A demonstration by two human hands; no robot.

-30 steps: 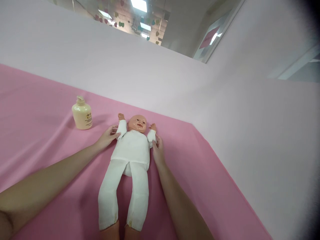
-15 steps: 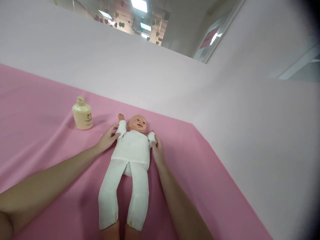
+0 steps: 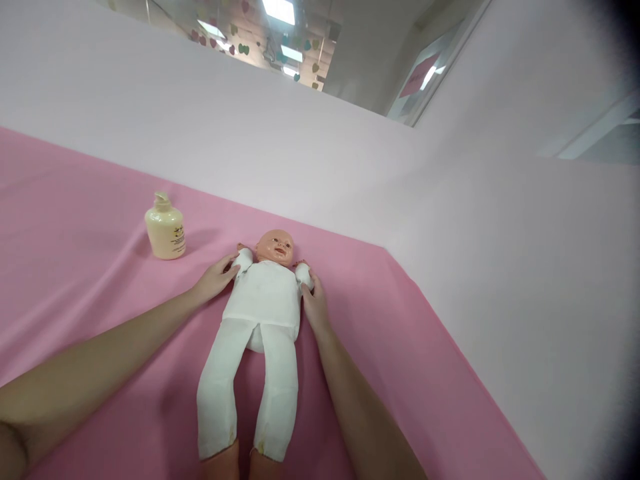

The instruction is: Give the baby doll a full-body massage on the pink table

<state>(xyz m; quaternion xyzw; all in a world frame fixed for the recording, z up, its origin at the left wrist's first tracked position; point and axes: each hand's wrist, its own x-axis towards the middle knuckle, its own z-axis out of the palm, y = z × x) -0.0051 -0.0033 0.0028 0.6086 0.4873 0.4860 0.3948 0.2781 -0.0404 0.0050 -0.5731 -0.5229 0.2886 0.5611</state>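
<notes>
A baby doll (image 3: 263,297) with a white cloth body and a bare plastic head lies face up on a pink cloth, its head away from me. My left hand (image 3: 218,275) is closed around the doll's arm on the left, thumb on the near side of the white sleeve. On the other side, my right hand (image 3: 315,297) grips the doll's right-side arm between thumb and fingers. Both doll arms are bent up beside the head. Some of my fingertips are hidden behind the arms.
A cream pump bottle (image 3: 166,230) stands on the pink cloth (image 3: 90,267) left of the doll. Behind the cloth rises a white wall (image 3: 320,160) with a window (image 3: 280,40) above. The cloth's edge slants down at the right.
The doll's arm in my left hand has tipped back, so its raised plastic hand now sits lower. My right hand and the bottle look almost unchanged.
</notes>
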